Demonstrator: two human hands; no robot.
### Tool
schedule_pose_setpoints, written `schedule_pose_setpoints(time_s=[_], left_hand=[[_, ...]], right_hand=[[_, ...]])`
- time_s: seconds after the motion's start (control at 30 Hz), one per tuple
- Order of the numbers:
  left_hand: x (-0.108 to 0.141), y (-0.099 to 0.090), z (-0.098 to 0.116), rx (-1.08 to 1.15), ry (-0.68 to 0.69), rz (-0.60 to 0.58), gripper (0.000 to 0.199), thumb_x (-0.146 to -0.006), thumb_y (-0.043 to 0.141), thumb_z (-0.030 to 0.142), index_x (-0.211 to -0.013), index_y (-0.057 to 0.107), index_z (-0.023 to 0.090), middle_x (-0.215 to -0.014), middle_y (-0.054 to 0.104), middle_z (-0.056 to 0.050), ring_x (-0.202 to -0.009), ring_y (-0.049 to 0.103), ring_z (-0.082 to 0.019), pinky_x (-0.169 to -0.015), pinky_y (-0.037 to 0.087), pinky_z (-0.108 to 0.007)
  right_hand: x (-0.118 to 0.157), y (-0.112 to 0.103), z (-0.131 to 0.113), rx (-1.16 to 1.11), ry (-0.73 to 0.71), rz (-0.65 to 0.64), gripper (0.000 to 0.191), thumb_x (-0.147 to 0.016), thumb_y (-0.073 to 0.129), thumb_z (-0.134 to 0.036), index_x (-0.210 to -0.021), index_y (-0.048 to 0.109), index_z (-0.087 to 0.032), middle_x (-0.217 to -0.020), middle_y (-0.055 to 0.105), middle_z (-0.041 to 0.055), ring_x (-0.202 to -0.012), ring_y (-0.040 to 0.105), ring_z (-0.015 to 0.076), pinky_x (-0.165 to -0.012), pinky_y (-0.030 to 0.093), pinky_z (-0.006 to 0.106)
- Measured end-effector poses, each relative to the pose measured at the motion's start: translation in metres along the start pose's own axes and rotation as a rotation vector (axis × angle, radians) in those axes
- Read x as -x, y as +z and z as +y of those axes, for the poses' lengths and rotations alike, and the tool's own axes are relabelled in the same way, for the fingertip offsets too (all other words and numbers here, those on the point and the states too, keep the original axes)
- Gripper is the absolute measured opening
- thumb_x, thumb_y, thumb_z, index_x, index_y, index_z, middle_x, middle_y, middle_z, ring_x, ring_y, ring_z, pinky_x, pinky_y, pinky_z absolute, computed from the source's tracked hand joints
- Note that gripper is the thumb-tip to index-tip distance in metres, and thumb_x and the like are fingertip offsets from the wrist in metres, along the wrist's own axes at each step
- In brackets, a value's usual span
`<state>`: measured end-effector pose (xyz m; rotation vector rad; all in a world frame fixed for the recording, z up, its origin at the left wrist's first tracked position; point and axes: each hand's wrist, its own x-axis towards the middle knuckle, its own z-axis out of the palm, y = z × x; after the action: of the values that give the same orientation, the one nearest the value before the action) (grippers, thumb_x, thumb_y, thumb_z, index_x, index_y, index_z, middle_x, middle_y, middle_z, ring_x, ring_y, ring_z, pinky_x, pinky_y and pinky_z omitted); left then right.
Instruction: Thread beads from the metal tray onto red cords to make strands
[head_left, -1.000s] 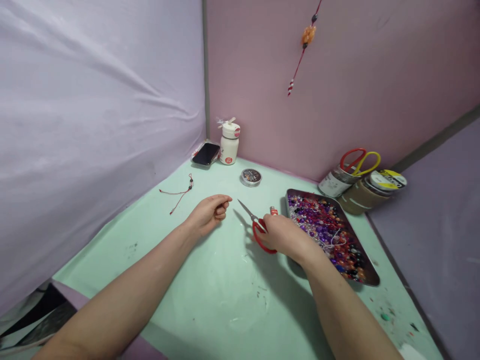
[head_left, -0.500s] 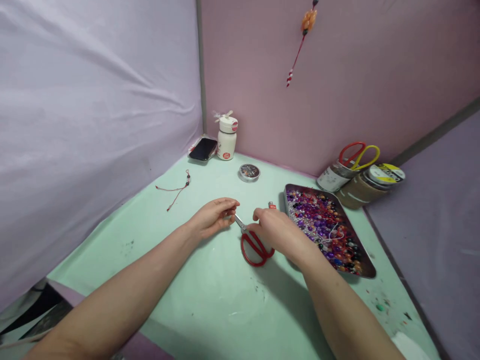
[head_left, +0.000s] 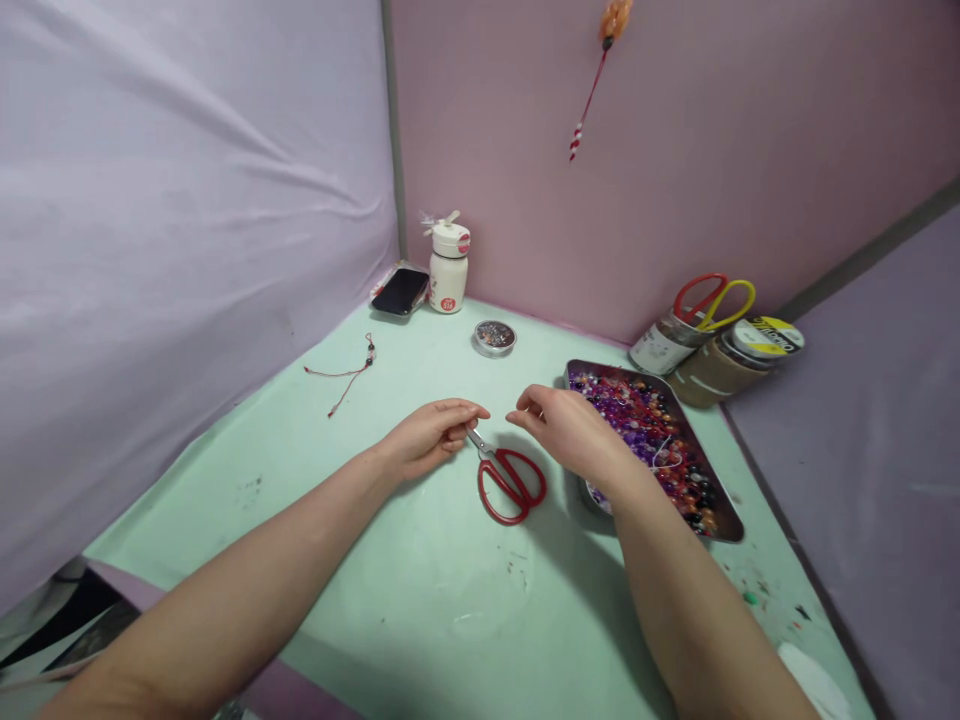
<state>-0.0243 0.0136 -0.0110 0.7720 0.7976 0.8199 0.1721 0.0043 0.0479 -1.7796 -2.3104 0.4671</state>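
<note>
Near the middle of the green table, my left hand has its thumb and fingers pressed together; what they hold is too small to make out. Red-handled scissors lie on the table, their blade tips partly hidden at my left fingers. To the right, my right hand hovers by the near left edge of the bead tray, its thumb and fingertips pinched together. Anything between those fingertips is too small to see. Purple, red, orange and black beads fill the tray, with a white thread over them.
A beaded red cord lies at the left. Behind are a phone, a white bottle and a round container. Two jars stand behind the tray, one holding scissors. A beaded string hangs above.
My right hand has lifted away from the scissors, uncovering their right handle, and its fingertips now point toward my left hand. The whole view has shifted slightly.
</note>
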Motion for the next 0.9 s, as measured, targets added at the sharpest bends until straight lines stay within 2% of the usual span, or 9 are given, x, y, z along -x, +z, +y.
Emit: schedule_pose_setpoints(time_s=[0.13,0.27,0.53,0.77,0.9], left_hand=[[-0.001,-0.001,-0.002,0.048,-0.017,0.002,0.031,-0.083,0.061,0.037,-0.087,0.069,0.008,-0.077,0.048,-0.003,-0.053,0.030,-0.003,-0.043,0.024,-0.014],[-0.001,-0.002,-0.002,0.011,-0.016,-0.015,0.021,-0.083,0.061,0.029,-0.083,0.067,0.008,-0.073,0.046,-0.001,-0.051,0.027,-0.002,-0.042,0.021,-0.014],[0.008,0.001,0.005,-0.124,-0.166,-0.253,0.027,-0.087,0.055,0.036,-0.087,0.063,0.011,-0.058,0.032,0.006,-0.045,0.016,-0.003,-0.042,0.011,-0.017],[0.010,-0.001,0.006,-0.205,-0.200,-0.347,0.030,-0.088,0.052,0.039,-0.085,0.062,0.010,-0.058,0.030,0.006,-0.045,0.013,-0.003,-0.043,0.007,-0.022],[0.010,0.000,0.005,-0.224,-0.213,-0.362,0.029,-0.087,0.054,0.038,-0.081,0.060,0.011,-0.060,0.031,0.006,-0.046,0.013,-0.003,-0.043,0.007,-0.022]], right_hand=[[0.001,-0.009,0.002,-0.046,-0.009,0.051,0.022,-0.088,0.051,-0.034,-0.087,0.065,-0.017,-0.077,0.068,0.0075,-0.065,0.058,0.0157,-0.061,0.036,0.026],[0.000,-0.007,0.000,-0.111,-0.043,0.074,0.019,-0.088,0.051,-0.028,-0.088,0.066,-0.017,-0.076,0.068,0.0061,-0.065,0.059,0.0152,-0.062,0.038,0.026],[-0.008,0.015,-0.002,-0.340,-0.321,0.120,0.023,-0.088,0.049,-0.017,-0.106,0.064,-0.019,-0.102,0.066,0.0067,-0.089,0.060,0.0141,-0.078,0.044,0.027],[-0.004,0.013,-0.011,-0.409,-0.377,0.116,0.020,-0.085,0.054,-0.014,-0.102,0.064,-0.020,-0.095,0.066,0.0036,-0.085,0.060,0.0127,-0.079,0.044,0.027],[-0.004,0.013,-0.016,-0.389,-0.415,0.123,0.011,-0.085,0.054,-0.015,-0.086,0.064,-0.018,-0.085,0.065,0.0020,-0.080,0.058,0.0119,-0.075,0.043,0.025]])
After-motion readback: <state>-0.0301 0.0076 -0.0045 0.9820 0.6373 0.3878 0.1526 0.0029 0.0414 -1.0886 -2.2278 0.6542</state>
